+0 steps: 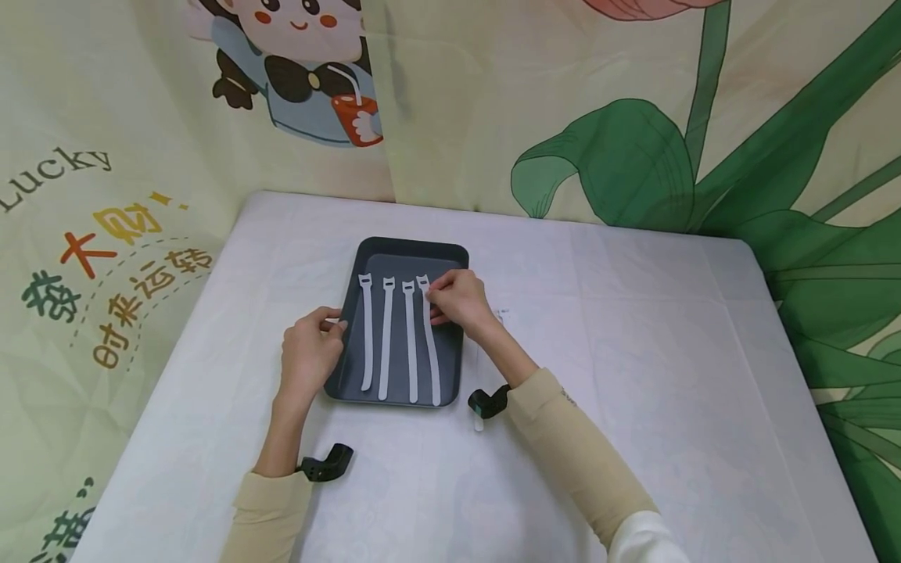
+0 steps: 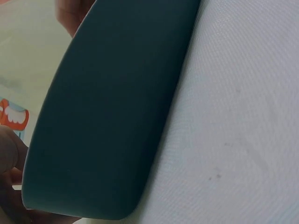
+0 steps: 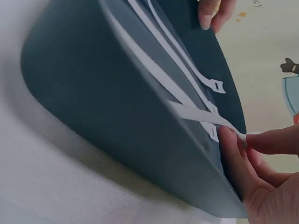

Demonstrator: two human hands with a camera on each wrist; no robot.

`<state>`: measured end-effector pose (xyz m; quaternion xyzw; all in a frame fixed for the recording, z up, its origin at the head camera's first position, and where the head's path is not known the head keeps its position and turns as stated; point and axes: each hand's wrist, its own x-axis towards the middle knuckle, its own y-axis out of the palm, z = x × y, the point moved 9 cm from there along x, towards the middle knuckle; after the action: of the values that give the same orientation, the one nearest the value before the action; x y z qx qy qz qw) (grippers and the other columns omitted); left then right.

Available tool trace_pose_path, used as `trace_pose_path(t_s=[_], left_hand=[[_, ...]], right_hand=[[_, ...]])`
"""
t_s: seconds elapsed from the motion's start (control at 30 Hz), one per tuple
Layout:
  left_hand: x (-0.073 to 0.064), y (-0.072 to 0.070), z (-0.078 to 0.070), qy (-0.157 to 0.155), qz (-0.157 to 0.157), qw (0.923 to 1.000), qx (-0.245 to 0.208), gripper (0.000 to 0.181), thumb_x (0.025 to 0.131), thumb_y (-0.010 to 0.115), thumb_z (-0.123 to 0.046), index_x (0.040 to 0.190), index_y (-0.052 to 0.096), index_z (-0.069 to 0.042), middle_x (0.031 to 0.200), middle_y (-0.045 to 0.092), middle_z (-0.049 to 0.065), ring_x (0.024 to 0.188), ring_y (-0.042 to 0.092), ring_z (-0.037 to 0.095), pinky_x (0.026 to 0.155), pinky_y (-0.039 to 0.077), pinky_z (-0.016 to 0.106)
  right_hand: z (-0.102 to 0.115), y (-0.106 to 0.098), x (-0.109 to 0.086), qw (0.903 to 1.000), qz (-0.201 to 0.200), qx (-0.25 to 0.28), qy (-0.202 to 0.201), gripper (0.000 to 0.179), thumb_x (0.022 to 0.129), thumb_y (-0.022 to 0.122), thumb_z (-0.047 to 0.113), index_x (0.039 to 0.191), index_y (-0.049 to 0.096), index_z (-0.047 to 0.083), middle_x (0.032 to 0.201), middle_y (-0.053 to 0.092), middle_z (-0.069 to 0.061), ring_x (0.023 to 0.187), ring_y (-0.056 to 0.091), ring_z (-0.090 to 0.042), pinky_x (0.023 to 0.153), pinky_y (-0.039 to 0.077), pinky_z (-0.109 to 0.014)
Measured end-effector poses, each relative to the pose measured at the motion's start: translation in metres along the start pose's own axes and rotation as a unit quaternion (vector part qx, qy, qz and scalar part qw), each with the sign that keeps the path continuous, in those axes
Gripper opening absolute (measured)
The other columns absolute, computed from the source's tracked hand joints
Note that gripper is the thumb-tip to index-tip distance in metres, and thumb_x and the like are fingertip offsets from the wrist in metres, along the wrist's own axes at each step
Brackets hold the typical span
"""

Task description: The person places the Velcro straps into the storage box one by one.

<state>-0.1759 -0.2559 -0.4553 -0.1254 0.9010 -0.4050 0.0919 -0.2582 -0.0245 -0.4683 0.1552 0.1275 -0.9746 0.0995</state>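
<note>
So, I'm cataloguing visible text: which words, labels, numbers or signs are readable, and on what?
"Lucky": backdrop.
"發大财": backdrop.
"时来运转": backdrop.
Lower-left backdrop lettering: cut off, not fully readable.
Dark marks on the right sleeve: too small.
Tiny marks beside the tray: too small.
White straps: none visible.

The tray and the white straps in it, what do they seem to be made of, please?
The tray looks like smooth matte plastic, judging by its even dark walls, though coated metal is possible. The white straps seem matte fabric or soft plastic: thin, and one curves where the right hand pinches it.
</note>
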Motion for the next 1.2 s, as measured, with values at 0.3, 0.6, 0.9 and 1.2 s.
trace_pose_path(t_s=[0.3, 0.6, 0.9, 1.2], left_hand=[[0.0, 0.001, 0.0, -0.003, 0.004, 1.0, -0.003, 0.03, 0.1, 0.06, -0.009, 0.127, 0.069, 0.002, 0.102, 0.074, 0.025, 0.076, 0.067, 0.033, 0.059, 0.044, 0.031], [0.0, 0.001, 0.003, -0.009, 0.009, 0.9999, -0.004, 0.031, 0.1, 0.06, -0.01, 0.128, 0.068, 0.0, 0.103, 0.074, 0.025, 0.079, 0.068, 0.033, 0.061, 0.044, 0.031], [0.0, 0.002, 0.003, -0.008, 0.009, 0.9999, -0.005, 0.031, 0.1, 0.061, -0.011, 0.128, 0.069, 0.0, 0.103, 0.074, 0.024, 0.08, 0.067, 0.034, 0.062, 0.044, 0.032], [0.0, 0.001, 0.004, -0.007, 0.007, 0.9999, -0.003, 0.031, 0.1, 0.061, -0.011, 0.128, 0.069, 0.0, 0.104, 0.074, 0.025, 0.082, 0.068, 0.036, 0.062, 0.044, 0.033]], right_hand=[[0.006, 0.008, 0.01, 0.9921, 0.0, -0.118, -0.041, 0.017, 0.093, 0.057, -0.003, 0.087, 0.072, -0.008, 0.082, 0.073, -0.022, 0.054, 0.071, -0.023, 0.056, 0.06, -0.035], [0.012, 0.015, 0.016, 0.9646, -0.01, -0.254, -0.071, 0.038, 0.081, 0.055, -0.006, 0.049, 0.051, 0.012, 0.045, 0.056, -0.002, 0.045, 0.066, -0.02, 0.039, 0.038, -0.022], [0.015, 0.017, 0.016, 0.9434, -0.025, -0.317, -0.092, 0.048, 0.081, 0.055, -0.008, 0.049, 0.029, 0.016, 0.042, 0.029, 0.003, 0.033, 0.032, -0.01, 0.039, 0.024, -0.024], [0.017, 0.02, 0.01, 0.9443, -0.01, -0.313, -0.102, 0.051, 0.085, 0.054, -0.008, 0.046, 0.033, 0.016, 0.039, 0.044, 0.0, 0.033, 0.053, -0.011, 0.037, 0.037, -0.022]])
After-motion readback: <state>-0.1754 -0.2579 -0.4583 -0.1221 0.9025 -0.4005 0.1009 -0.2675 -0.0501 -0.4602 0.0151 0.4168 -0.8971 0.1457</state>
